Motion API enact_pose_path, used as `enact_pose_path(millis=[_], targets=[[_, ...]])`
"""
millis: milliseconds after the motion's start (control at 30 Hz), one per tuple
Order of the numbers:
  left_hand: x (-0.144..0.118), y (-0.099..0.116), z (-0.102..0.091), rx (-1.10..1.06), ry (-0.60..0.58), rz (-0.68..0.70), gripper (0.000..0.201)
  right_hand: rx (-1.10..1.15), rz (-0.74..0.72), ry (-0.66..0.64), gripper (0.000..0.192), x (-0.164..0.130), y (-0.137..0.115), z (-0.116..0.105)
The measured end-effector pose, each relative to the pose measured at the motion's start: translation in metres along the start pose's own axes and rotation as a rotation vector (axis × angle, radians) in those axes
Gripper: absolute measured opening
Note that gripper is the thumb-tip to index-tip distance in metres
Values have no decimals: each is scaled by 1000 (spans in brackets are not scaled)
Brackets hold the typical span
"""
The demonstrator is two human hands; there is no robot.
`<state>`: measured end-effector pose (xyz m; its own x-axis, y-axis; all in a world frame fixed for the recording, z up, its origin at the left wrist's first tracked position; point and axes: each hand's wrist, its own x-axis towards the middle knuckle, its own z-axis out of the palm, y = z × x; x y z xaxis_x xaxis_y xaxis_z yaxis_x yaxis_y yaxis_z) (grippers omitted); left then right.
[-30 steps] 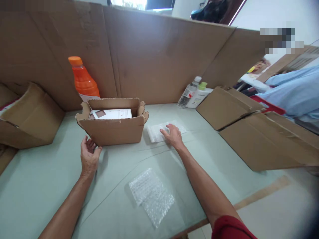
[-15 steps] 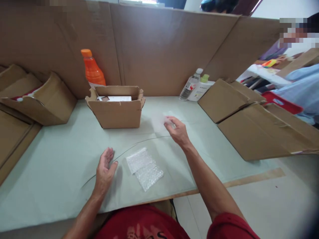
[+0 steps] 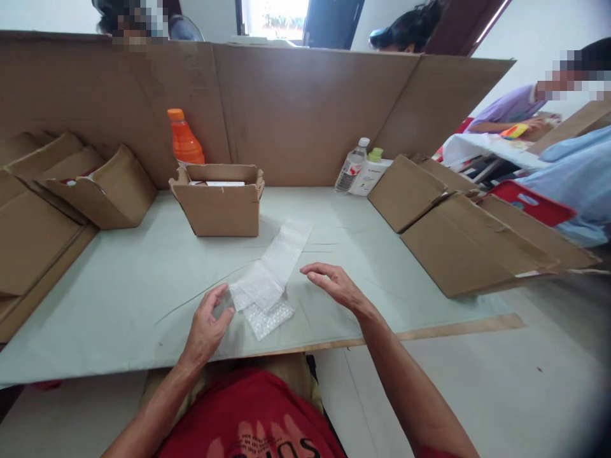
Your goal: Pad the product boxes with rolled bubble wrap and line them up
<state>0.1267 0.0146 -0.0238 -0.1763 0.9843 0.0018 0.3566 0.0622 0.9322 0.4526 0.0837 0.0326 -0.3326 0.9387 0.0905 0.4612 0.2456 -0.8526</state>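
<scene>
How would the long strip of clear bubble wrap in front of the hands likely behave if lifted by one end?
The long strip of clear bubble wrap would probably droop: it is a thin sheet lying flat on the pale green table mat. It looks light for its size, being air-filled film. It may drag the smaller bubble wrap piece it overlaps.

A shared packing workroom, hand labour at cardboard-screened benches

Tall cardboard sheets wall off one work place on a pale green table. Small open cartons and flattened boxes lie about it, with strips of bubble wrap near the front edge. An orange drink bottle and a water bottle stand at the back. Other people sit at neighbouring tables beyond the screens
</scene>
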Motion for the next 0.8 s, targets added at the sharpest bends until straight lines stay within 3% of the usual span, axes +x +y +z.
enact_pose_path(millis=[100,233,433,633,800], targets=[[0,18,7,77,1,140,48,-109,45,130,26,-2,21,-3],[12,25,19,145,-1,258,44,-387,103,172,31,15,44,-4],[46,28,34,194,-62,196,50,-544,96,129,47,79,59,2],[74,37,49,233,-150,198,41,-578,29,39,40,150,72,13],[89,44,68,270,-241,214,34,-613,60,67,39,188,85,2]])
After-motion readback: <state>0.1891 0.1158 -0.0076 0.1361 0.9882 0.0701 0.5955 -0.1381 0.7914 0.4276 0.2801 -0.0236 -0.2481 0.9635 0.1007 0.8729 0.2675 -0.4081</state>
